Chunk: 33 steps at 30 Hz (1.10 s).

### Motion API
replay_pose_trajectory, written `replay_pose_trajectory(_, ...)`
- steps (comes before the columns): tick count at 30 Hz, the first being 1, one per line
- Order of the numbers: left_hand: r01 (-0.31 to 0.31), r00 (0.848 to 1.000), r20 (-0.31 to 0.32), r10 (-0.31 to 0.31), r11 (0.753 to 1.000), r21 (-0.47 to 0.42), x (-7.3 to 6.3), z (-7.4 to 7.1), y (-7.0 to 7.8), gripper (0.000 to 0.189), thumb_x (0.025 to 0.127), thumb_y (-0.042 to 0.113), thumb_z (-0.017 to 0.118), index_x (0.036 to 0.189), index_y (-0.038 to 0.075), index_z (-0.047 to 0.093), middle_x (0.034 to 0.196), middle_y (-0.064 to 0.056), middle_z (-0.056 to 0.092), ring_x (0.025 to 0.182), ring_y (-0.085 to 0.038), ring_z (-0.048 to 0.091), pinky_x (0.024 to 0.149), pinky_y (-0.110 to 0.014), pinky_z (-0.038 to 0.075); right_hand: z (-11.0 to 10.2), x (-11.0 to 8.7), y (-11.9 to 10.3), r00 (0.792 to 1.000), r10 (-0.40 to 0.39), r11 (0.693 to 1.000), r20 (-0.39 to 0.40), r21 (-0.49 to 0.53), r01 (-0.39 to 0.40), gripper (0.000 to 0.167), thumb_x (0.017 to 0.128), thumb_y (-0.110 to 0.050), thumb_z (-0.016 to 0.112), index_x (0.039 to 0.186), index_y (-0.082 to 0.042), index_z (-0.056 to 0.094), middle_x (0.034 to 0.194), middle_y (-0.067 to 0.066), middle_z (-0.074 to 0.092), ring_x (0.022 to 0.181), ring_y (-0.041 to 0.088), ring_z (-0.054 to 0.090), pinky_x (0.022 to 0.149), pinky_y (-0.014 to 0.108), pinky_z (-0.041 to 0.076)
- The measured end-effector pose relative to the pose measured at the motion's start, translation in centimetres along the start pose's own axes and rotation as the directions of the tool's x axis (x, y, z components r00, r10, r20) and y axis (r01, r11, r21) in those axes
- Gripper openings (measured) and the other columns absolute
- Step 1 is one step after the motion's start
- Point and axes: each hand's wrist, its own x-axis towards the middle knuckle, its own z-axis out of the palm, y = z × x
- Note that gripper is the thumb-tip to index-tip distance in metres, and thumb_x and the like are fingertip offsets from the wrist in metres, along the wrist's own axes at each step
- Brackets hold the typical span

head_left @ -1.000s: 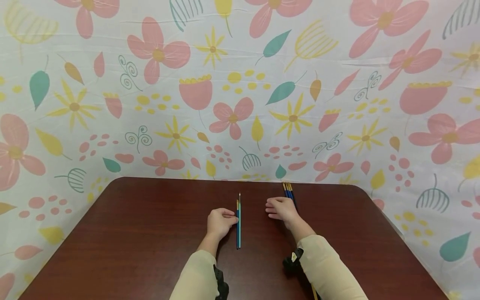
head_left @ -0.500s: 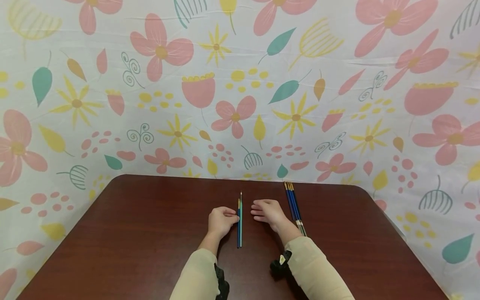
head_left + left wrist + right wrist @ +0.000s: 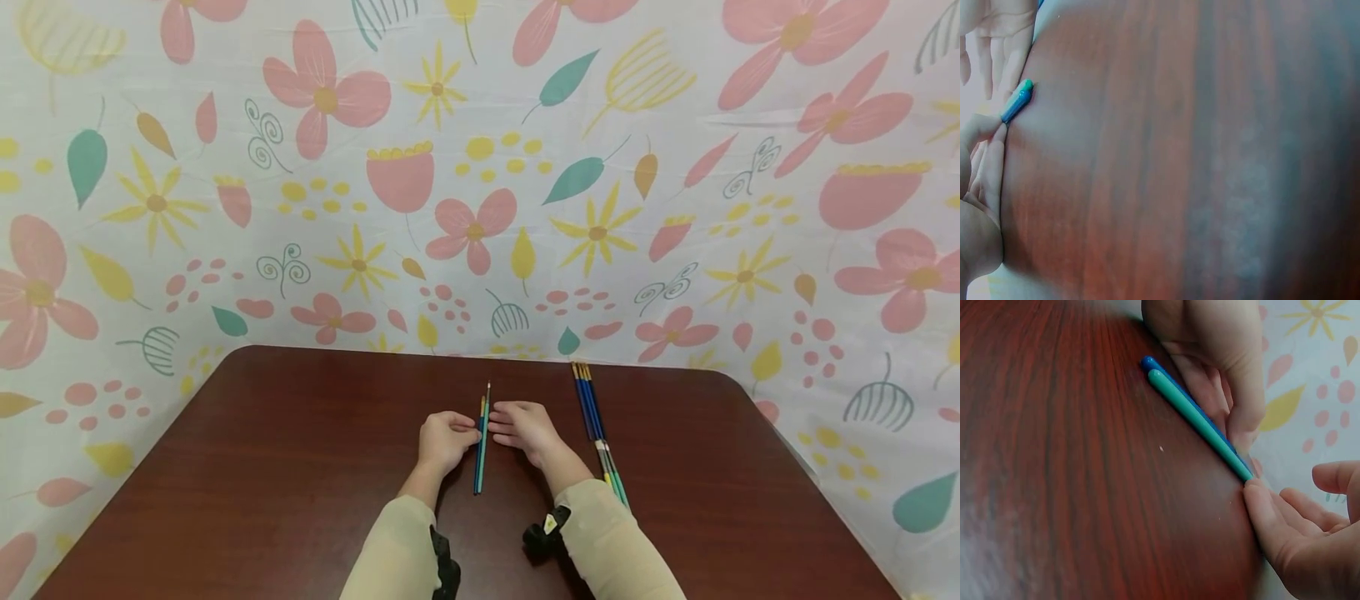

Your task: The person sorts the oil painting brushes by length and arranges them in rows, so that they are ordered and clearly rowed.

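Two slim paintbrushes lie side by side mid-table: a blue paintbrush [image 3: 478, 454] and a longer light-green paintbrush [image 3: 1194, 419] with a thin tip. From the left, my left hand [image 3: 446, 443] pinches the blue paintbrush near its middle with thumb and finger. My right hand [image 3: 528, 429] is on the other side, palm turned inward. Its fingers are extended, and in the right wrist view a fingertip [image 3: 1254, 487] touches the green paintbrush. Rounded handle ends [image 3: 1019, 100] of both brushes show in the left wrist view.
To the right, several blue paintbrushes [image 3: 588, 404] lie in a row up to the table's back edge. Nearer me, green- and yellow-handled brushes [image 3: 615, 475] continue that line, partly hidden by my right sleeve. A floral cloth [image 3: 472, 167] hangs behind the dark wooden table [image 3: 300, 467].
My right hand has moved left from the row of blue brushes to the central pair, uncovering the row. The pair now leans slightly right at its far end. My left hand stays beside it.
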Motion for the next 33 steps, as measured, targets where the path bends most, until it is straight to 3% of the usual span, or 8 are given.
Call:
replay_pose_trajectory(10, -0.003, 1.000, -0.002, 0.003, 1.000, -0.018, 0.2, -0.1, 0.2, 0.012, 0.076, 0.013, 0.078, 0.085, 0.006, 0.073, 0.080, -0.006, 0.072, 0.063, -0.011, 0.064, 0.055, -0.025, 0.051, 0.4, 0.6, -0.2, 0.999, 0.001, 1.000, -0.038, -0.002, -0.002, 0.040, 0.097, -0.019, 0.051, 0.129, 0.006, 0.053, 0.119, 0.025, 0.062, 0.101, 0.028, 0.067, 0.079, 0.036, 0.057)
replay_pose_trajectory(16, 0.003, 1.000, 0.005, -0.003, 1.000, -0.008, 0.0, -0.2, 0.2, 0.012, 0.078, 0.014, 0.076, 0.086, 0.008, 0.073, 0.081, -0.005, 0.072, 0.066, -0.012, 0.064, 0.056, -0.025, 0.050, 0.7, 1.3, -0.5, 0.996, 0.006, 0.997, -0.091, -0.077, -0.013, 0.034, 0.095, -0.016, 0.054, 0.124, 0.003, 0.059, 0.111, 0.021, 0.066, 0.081, 0.017, 0.069, 0.066, 0.030, 0.057)
replay_pose_trajectory(22, -0.013, 1.000, 0.013, 0.013, 1.000, 0.002, -0.2, -0.3, 0.3, 0.012, 0.077, 0.015, 0.076, 0.087, 0.008, 0.073, 0.082, -0.005, 0.072, 0.069, -0.013, 0.065, 0.057, -0.025, 0.050, 1.5, 2.3, -0.9, 0.989, -0.023, 0.982, -0.146, -0.191, -0.005, 0.030, 0.089, -0.011, 0.059, 0.116, 0.002, 0.064, 0.090, 0.016, 0.069, 0.065, 0.013, 0.064, 0.052, 0.025, 0.053)
replay_pose_trajectory(26, -0.015, 1.000, 0.010, 0.015, 1.000, 0.000, -0.2, -0.4, 0.3, 0.012, 0.078, 0.015, 0.076, 0.087, 0.008, 0.073, 0.083, -0.005, 0.072, 0.072, -0.014, 0.065, 0.059, -0.026, 0.051, 2.1, 2.7, -1.2, 0.982, -0.054, 0.952, -0.183, -0.307, -0.005, 0.027, 0.086, -0.016, 0.066, 0.107, 0.001, 0.069, 0.082, 0.012, 0.068, 0.062, 0.014, 0.062, 0.050, 0.025, 0.052)
replay_pose_trajectory(33, -0.019, 1.000, 0.013, 0.019, 1.000, 0.006, -0.2, -0.2, 0.0, 0.013, 0.078, 0.016, 0.076, 0.089, 0.008, 0.073, 0.083, -0.005, 0.072, 0.074, -0.016, 0.067, 0.062, -0.028, 0.053, 2.9, 3.4, -1.4, 0.963, -0.093, 0.856, -0.252, -0.514, -0.052, 0.019, 0.084, -0.025, 0.072, 0.086, -0.007, 0.074, 0.059, 0.004, 0.061, 0.048, 0.013, 0.055, 0.046, 0.026, 0.048)
